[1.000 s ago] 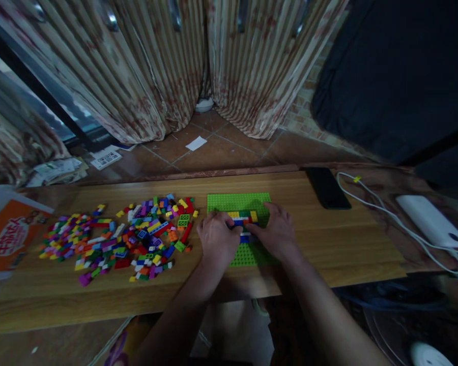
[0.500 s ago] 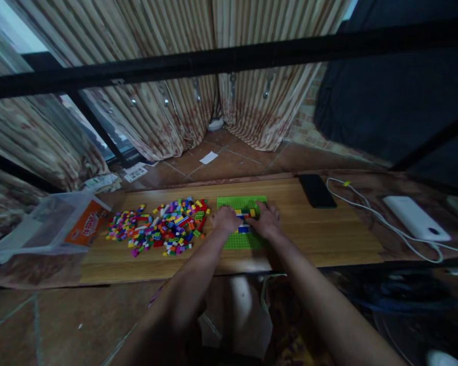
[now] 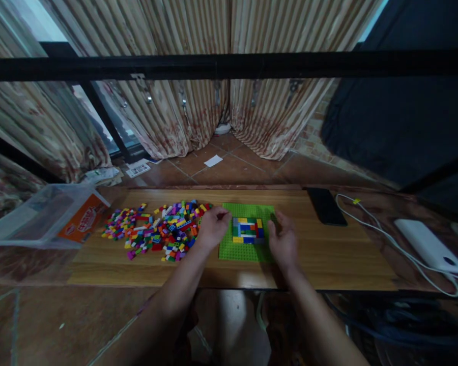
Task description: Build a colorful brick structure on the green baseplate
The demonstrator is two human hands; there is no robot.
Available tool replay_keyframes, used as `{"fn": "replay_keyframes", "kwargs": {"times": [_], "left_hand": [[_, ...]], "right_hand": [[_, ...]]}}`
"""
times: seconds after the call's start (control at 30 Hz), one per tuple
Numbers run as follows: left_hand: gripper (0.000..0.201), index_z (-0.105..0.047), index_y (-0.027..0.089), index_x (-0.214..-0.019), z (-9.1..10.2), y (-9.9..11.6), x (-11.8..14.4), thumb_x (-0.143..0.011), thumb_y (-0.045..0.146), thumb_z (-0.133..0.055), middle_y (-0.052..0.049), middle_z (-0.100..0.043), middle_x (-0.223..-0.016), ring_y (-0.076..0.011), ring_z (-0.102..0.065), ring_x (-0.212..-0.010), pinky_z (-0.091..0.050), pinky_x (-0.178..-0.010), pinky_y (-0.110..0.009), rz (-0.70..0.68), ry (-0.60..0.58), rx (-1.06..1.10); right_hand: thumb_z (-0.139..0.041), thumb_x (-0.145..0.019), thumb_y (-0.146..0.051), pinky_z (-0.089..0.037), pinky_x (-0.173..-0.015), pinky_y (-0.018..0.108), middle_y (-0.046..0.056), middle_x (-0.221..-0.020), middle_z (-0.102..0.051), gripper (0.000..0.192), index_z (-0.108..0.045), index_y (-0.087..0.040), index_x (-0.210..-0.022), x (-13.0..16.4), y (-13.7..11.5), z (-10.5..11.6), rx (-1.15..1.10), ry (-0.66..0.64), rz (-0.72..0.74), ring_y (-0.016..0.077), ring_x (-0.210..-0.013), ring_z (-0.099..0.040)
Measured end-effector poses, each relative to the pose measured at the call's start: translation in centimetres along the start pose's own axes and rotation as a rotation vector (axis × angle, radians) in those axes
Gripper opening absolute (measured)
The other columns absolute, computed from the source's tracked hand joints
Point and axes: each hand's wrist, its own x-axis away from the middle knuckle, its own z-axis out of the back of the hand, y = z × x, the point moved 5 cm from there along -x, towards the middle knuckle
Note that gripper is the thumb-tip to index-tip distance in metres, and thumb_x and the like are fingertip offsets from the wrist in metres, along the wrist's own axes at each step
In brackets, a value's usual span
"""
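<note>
On the wooden board lies a green baseplate, with a rectangular block of coloured toy bricks built on it. The block has yellow, green, blue, red and white bricks around a small centre. My left hand hovers by the plate's left edge, fingers loosely curled and apart, with nothing visible in them. Beyond the plate's right edge, my right hand is open, thumb and fingers apart and empty. Both hands are off the bricks. A pile of loose bricks lies left of my left hand, partly hidden by it.
A clear plastic box with an orange label stands at the far left. At the right are a black phone, a white power bank and a white cable. A dark metal bar crosses beyond the board.
Both hands have drawn apart from the bricks on the baseplate, the left to the left and the right to the right, leaving the brick block uncovered. The camera view has shifted slightly.
</note>
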Motion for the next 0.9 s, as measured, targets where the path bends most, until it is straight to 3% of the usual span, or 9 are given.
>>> {"fn": "replay_keyframes", "kwargs": {"times": [0.2,0.37,0.4,0.47,0.53,0.6,0.73,0.83,0.9], "left_hand": [[0.022,-0.066,0.017,-0.080,0.7,-0.5,-0.6,-0.091,0.025,-0.049,0.000,-0.065,-0.072,-0.0132,-0.061,-0.071,-0.048,-0.068,-0.023,-0.069,0.075,0.172],[0.012,-0.061,0.020,-0.078,-0.7,1.1,1.0,-0.088,0.020,-0.055,-0.002,-0.067,-0.075,-0.0145,-0.062,-0.070,-0.051,-0.066,-0.027,-0.147,0.102,0.243],[0.012,-0.062,0.020,-0.078,-1.4,1.7,1.9,-0.088,0.020,-0.055,-0.002,-0.068,-0.077,-0.0147,-0.063,-0.071,-0.052,-0.067,-0.027,-0.193,0.083,0.259],[0.012,-0.062,0.018,-0.083,-3.2,3.6,4.2,-0.089,0.023,-0.053,-0.005,-0.070,-0.081,-0.0161,-0.065,-0.076,-0.053,-0.070,-0.028,-0.446,-0.009,0.284],[0.015,-0.063,0.016,-0.084,-5.1,5.0,6.9,-0.090,0.023,-0.051,-0.005,-0.071,-0.082,-0.0155,-0.067,-0.079,-0.054,-0.076,-0.027,-0.680,-0.141,0.233],[0.018,-0.065,0.015,-0.085,-6.3,5.5,9.0,-0.091,0.023,-0.049,-0.004,-0.073,-0.086,-0.0150,-0.068,-0.085,-0.053,-0.081,-0.025,-0.813,-0.222,0.179],[0.025,-0.069,0.015,-0.085,-7.2,5.3,10.5,-0.093,0.027,-0.048,-0.005,-0.075,-0.088,-0.0155,-0.070,-0.087,-0.054,-0.082,-0.026,-0.885,-0.280,0.092],[0.034,-0.072,0.015,-0.090,-6.3,5.5,10.7,-0.096,0.029,-0.042,-0.004,-0.076,-0.083,-0.0161,-0.070,-0.083,-0.053,-0.082,-0.029,-0.952,-0.223,0.084],[0.036,-0.073,0.016,-0.090,-5.2,5.8,10.6,-0.097,0.030,-0.041,-0.002,-0.075,-0.075,-0.0153,-0.070,-0.075,-0.053,-0.076,-0.029,-0.962,-0.156,0.096]], "right_hand": [[-0.038,-0.098,-0.045,-0.024,-0.113,0.060,0.020,-0.153,-0.037,0.056,-0.042,-0.012,-0.143,1.6,-3.1,-3.7,0.412,-0.311,0.268,0.0325,-0.145,-0.027],[-0.034,-0.099,-0.045,-0.023,-0.113,0.061,0.016,-0.154,-0.038,0.055,-0.038,-0.017,-0.146,0.9,-1.6,-5.0,0.566,-0.426,0.380,0.0313,-0.143,-0.032],[-0.034,-0.098,-0.044,-0.025,-0.112,0.060,0.016,-0.154,-0.037,0.055,-0.037,-0.018,-0.147,0.6,-1.1,-5.1,0.576,-0.429,0.407,0.0320,-0.143,-0.031],[-0.034,-0.097,-0.043,-0.025,-0.112,0.060,0.015,-0.154,-0.037,0.055,-0.037,-0.020,-0.148,0.1,-0.3,-5.2,0.579,-0.428,0.461,0.0332,-0.143,-0.031],[-0.033,-0.097,-0.047,-0.027,-0.111,0.061,0.016,-0.152,-0.041,0.057,-0.037,-0.020,-0.148,-0.4,0.4,-5.1,0.581,-0.410,0.441,0.0346,-0.142,-0.032],[-0.032,-0.097,-0.049,-0.029,-0.109,0.063,0.016,-0.151,-0.042,0.059,-0.036,-0.020,-0.148,-0.7,0.3,-5.0,0.580,-0.402,0.423,0.0349,-0.142,-0.033],[-0.033,-0.096,-0.050,-0.034,-0.104,0.064,0.019,-0.145,-0.047,0.056,-0.044,-0.018,-0.142,-1.0,-2.8,-4.3,0.524,-0.287,0.424,0.0371,-0.135,-0.041],[-0.048,-0.093,-0.046,-0.042,-0.102,0.052,0.014,-0.128,-0.060,0.043,-0.058,-0.022,-0.127,0.0,-7.3,-4.6,0.284,-0.172,0.504,0.0315,-0.121,-0.053],[-0.052,-0.093,-0.037,-0.049,-0.092,0.044,0.008,-0.113,-0.066,0.029,-0.064,-0.027,-0.117,1.4,-10.0,-6.2,0.105,-0.224,0.541,0.0255,-0.106,-0.060]]}}
